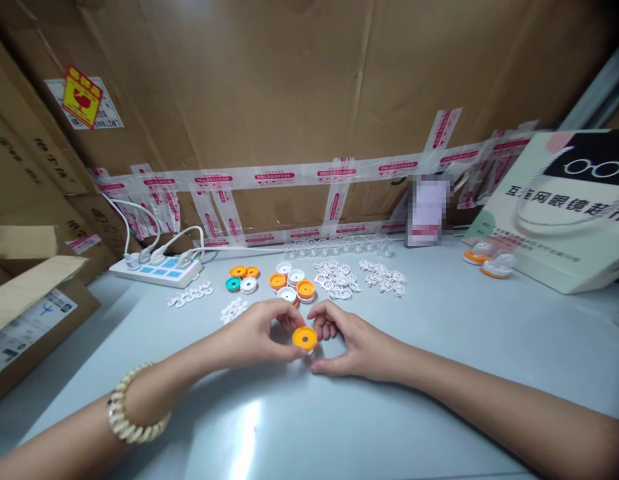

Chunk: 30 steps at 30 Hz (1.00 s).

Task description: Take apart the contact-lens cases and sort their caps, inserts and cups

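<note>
Between the thumb and fingers of my left hand (pixel 262 333) is an orange round plastic cap (pixel 299 339) with a raised rim and a dark spot at its centre. A bit of white shows just under the cap. My right hand (pixel 357 343) is just to the right of it, thumb and fingers apart, curved toward the cap with nothing seen in its grasp. Beyond the hands lie orange and white round caps (pixel 278 281) in a cluster, and a smaller group holds a teal cap (pixel 233 285). Small white round pieces (pixel 234 309) lie left of them.
White spoked plastic parts (pixel 334 279) and smaller white pieces (pixel 384 277) are heaped behind my right hand. Clear round cups (pixel 334 248) line the back. A power strip (pixel 157 270), phone (pixel 429 210), paper bag (pixel 554 213), two capped pieces (pixel 497 265) and cardboard box (pixel 39 320) surround the space.
</note>
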Available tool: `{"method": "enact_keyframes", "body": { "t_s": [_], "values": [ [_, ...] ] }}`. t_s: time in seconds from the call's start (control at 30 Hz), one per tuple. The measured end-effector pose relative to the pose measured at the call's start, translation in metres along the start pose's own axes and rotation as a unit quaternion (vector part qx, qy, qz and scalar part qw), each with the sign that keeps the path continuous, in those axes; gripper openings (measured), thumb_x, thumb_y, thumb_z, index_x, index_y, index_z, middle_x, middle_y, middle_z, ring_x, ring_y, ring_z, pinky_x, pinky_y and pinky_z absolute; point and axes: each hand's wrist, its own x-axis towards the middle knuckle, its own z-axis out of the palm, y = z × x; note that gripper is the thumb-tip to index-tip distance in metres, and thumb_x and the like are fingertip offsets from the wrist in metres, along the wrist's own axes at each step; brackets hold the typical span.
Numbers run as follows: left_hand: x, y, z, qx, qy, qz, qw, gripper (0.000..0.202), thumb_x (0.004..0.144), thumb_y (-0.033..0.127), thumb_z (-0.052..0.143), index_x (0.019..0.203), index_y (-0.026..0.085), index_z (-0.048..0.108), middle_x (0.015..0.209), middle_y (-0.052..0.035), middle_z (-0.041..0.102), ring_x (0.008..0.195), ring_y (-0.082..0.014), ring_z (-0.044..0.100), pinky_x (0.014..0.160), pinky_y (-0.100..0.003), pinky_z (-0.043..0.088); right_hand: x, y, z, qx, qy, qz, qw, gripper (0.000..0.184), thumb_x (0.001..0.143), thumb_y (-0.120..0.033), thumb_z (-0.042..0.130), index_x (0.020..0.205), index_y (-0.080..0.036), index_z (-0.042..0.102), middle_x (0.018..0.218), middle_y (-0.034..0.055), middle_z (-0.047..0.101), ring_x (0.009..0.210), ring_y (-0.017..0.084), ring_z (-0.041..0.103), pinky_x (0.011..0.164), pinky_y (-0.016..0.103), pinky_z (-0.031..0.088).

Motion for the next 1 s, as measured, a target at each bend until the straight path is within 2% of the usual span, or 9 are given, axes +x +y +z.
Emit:
{"method": "enact_keyframes", "body": {
  "t_s": [0.1, 0.17, 0.27, 0.37, 0.5, 0.8, 0.87, 0.93, 1.0],
  "values": [
    [0.003, -0.009, -0.031, -0.051, 0.009, -0.029, 0.998, 0.023, 0.072, 0.026, 0.06, 0.092, 0.015, 0.057, 0.091, -0.0044, 0.062, 0.08, -0.0139, 0.056, 0.064, -0.023, 0.045, 0.0, 0.0, 0.0, 0.005, -0.008, 0.006, 1.0, 0.052, 0.062, -0.028, 0.071, 0.102, -0.02, 0.038, 0.086, 0.0003, 0.047, 0.079, 0.013, 0.046, 0.075, 0.028, 0.042],
    [0.003, -0.022, -0.058, -0.041, 0.02, -0.075, 0.996, 0.033, 0.069, 0.033, 0.061, 0.095, 0.014, 0.056, 0.095, -0.0068, 0.062, 0.081, -0.0159, 0.057, 0.067, -0.026, 0.047, 0.0, -0.001, -0.001, 0.003, -0.008, 0.007, 1.0, 0.052, 0.062, -0.028, 0.071, 0.101, -0.02, 0.038, 0.086, -0.0001, 0.047, 0.079, 0.013, 0.046, 0.076, 0.028, 0.042],
    [0.0, -0.044, -0.094, 0.129, 0.07, -0.183, 0.972, 0.037, 0.066, 0.039, 0.061, 0.092, 0.013, 0.058, 0.093, -0.0075, 0.063, 0.083, -0.0194, 0.058, 0.07, -0.027, 0.045, 0.0, -0.001, 0.0, -0.001, -0.007, 0.007, 1.0, 0.051, 0.063, -0.028, 0.071, 0.101, -0.021, 0.038, 0.085, -0.0006, 0.047, 0.078, 0.013, 0.045, 0.075, 0.027, 0.041],
    [-0.004, -0.061, -0.109, 0.238, 0.051, -0.254, 0.936, 0.037, 0.064, 0.042, 0.058, 0.089, 0.015, 0.06, 0.088, -0.0059, 0.065, 0.079, -0.0204, 0.059, 0.064, -0.025, 0.043, 0.0, -0.001, 0.0, -0.003, -0.009, 0.009, 1.0, 0.05, 0.064, -0.029, 0.07, 0.1, -0.021, 0.038, 0.084, -0.0007, 0.046, 0.078, 0.013, 0.044, 0.075, 0.027, 0.041],
    [-0.001, -0.071, -0.102, 0.293, 0.033, -0.266, 0.918, 0.038, 0.061, 0.045, 0.056, 0.086, 0.018, 0.063, 0.086, -0.0038, 0.067, 0.078, -0.0201, 0.06, 0.06, -0.022, 0.041, 0.0, -0.001, 0.0, -0.007, -0.008, 0.01, 1.0, 0.048, 0.064, -0.029, 0.07, 0.1, -0.021, 0.038, 0.085, -0.0006, 0.046, 0.078, 0.013, 0.044, 0.075, 0.027, 0.041],
    [0.005, -0.067, -0.092, 0.307, 0.067, -0.256, 0.914, 0.042, 0.064, 0.044, 0.061, 0.093, 0.014, 0.061, 0.093, -0.0074, 0.065, 0.079, -0.0219, 0.059, 0.063, -0.026, 0.041, 0.0, -0.003, -0.001, -0.016, -0.003, 0.018, 1.0, 0.044, 0.063, -0.026, 0.069, 0.096, -0.021, 0.04, 0.085, -0.0003, 0.047, 0.077, 0.013, 0.046, 0.074, 0.027, 0.042],
    [0.005, -0.06, -0.086, 0.308, 0.11, -0.215, 0.92, 0.039, 0.068, 0.042, 0.06, 0.095, 0.013, 0.06, 0.095, -0.0091, 0.063, 0.081, -0.0219, 0.057, 0.067, -0.028, 0.042, -0.001, -0.002, 0.0, -0.019, 0.0, 0.013, 1.0, 0.043, 0.063, -0.025, 0.069, 0.095, -0.021, 0.041, 0.085, -0.0003, 0.048, 0.077, 0.013, 0.046, 0.073, 0.027, 0.042],
    [0.005, -0.048, -0.072, 0.285, 0.145, -0.133, 0.938, 0.03, 0.076, 0.037, 0.056, 0.094, 0.013, 0.06, 0.093, -0.0086, 0.062, 0.082, -0.0201, 0.056, 0.072, -0.03, 0.043, -0.001, -0.001, 0.001, -0.02, 0.005, 0.007, 1.0, 0.041, 0.063, -0.027, 0.069, 0.094, -0.02, 0.043, 0.084, 0.0001, 0.049, 0.076, 0.013, 0.047, 0.072, 0.027, 0.043],
    [0.004, -0.032, -0.051, 0.234, 0.123, -0.025, 0.964, 0.022, 0.082, 0.031, 0.05, 0.094, 0.015, 0.061, 0.089, -0.0059, 0.062, 0.081, -0.017, 0.056, 0.073, -0.029, 0.044, 0.0, -0.002, -0.001, -0.02, 0.015, -0.007, 1.0, 0.035, 0.067, -0.031, 0.067, 0.093, -0.02, 0.046, 0.081, 0.0005, 0.051, 0.074, 0.013, 0.049, 0.07, 0.027, 0.044]
  ]
}}
